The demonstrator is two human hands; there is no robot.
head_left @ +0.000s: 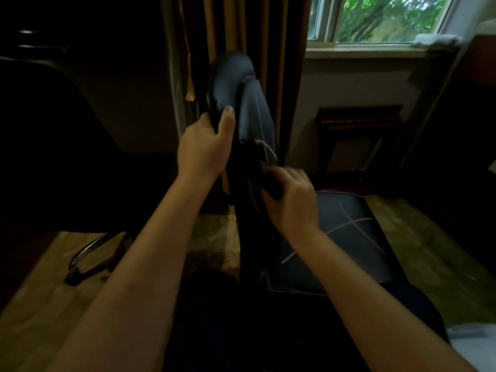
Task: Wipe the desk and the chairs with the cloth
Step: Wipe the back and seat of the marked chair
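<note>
Window (375, 17), upper right: white frame, green foliage outside, daylight entering. Pale sill (362, 51) and pale wall (349, 84) beneath. Brown-gold curtain (257, 28), hanging left of window. Dark wooden rack (359, 122) against wall. Floor (429, 237): yellowish, mottled. Room dim.

Both bare forearms reach forward, left hand (204, 149) higher and clamped in a grip, right hand (291, 202) lower with fingers (288, 179) curled.
</note>
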